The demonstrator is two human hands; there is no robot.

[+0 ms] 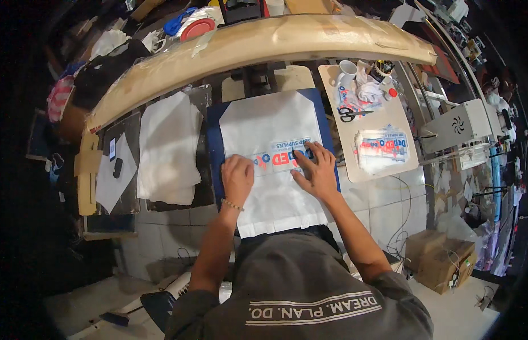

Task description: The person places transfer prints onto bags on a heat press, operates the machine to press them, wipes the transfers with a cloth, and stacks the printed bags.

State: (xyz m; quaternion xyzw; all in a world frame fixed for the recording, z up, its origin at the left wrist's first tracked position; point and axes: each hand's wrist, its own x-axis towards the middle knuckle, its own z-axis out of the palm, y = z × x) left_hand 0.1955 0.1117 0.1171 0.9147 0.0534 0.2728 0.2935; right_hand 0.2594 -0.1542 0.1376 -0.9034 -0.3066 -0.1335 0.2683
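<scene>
— Pale floor tiles [383, 221] are seen beneath the work, and nearest, at six o'clock, a dark grey shirt [309, 266] is worn by the person. How are the hands placed?

— From eight o'clock the left hand [237, 177] is brought in, a beaded bracelet [233, 204] worn at its wrist. Its fingers are held together and bent down; whether anything is pinched under them cannot be told. At the strip's three o'clock end the right hand [315, 164] is laid, fingers spread apart over the print.

— And what is being handled?

— A white sheet [281, 198], laid flat in the middle on a blue board [214, 141]. Across it, between the hands, a strip of red and blue print [282, 157] is placed.

— What is set farther out?

— At nine o'clock, a stack of white sheets [169, 150]; at three, printed pieces [383, 150] piled on a beige board [357, 164]. Scissors [348, 115] are laid at two o'clock, and a white mug [347, 71] is tipped at one. Farther off, at twelve, a long tan padded beam [275, 39] is stretched across.
</scene>
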